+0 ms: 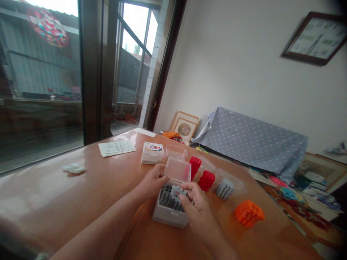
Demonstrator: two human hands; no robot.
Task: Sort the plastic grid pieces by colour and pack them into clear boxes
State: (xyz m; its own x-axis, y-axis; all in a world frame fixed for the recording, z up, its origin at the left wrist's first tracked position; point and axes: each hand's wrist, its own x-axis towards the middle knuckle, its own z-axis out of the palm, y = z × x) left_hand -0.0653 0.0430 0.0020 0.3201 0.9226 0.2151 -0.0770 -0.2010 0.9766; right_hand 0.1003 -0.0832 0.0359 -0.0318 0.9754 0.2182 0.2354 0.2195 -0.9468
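A white plastic box (169, 216) stands in front of me on the table, its clear hinged lid (176, 169) raised. Dark grey interlocking pieces (168, 198) fill the box. My left hand (154, 180) pinches the lid's left edge near the hinge, thumb in front and fingers behind. Over the box's opening, my right hand (199, 202) grips light grey toothed building pieces (177, 191) between thumb and fingers. Whether these touch the pieces below, I cannot tell. To the right are two red stacks (194, 166) (207, 180), a grey stack (225, 188) and an orange stack (249, 213).
A closed box with a picture label (152, 153) stands behind my left hand. Clear containers (176, 151) lie behind the stacks. Paper sheets (116, 147) and a small crumpled plastic packet (74, 168) rest on the table's left. A dotted cloth (255, 141) covers something beyond the table.
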